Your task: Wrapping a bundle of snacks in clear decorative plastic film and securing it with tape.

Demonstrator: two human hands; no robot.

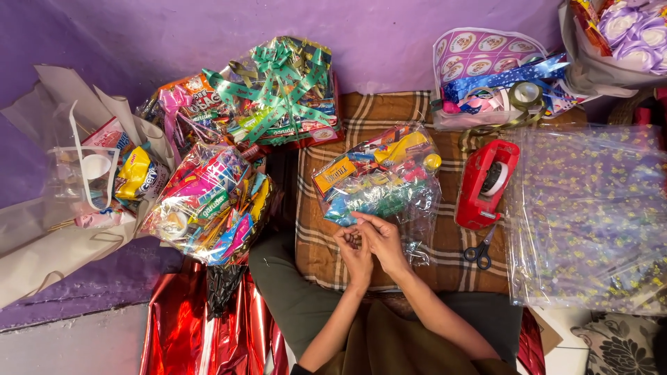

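Gathering the neck of a snack bundle

Meeting fingertip to fingertip, the left hand (355,251) and right hand (381,238) seemingly pinch the clear wrap of the snack bundle (377,175), which lies just beyond them on the checked cloth (445,258). Scissors (479,253) and a red tape dispenser (486,183) lie rightward.
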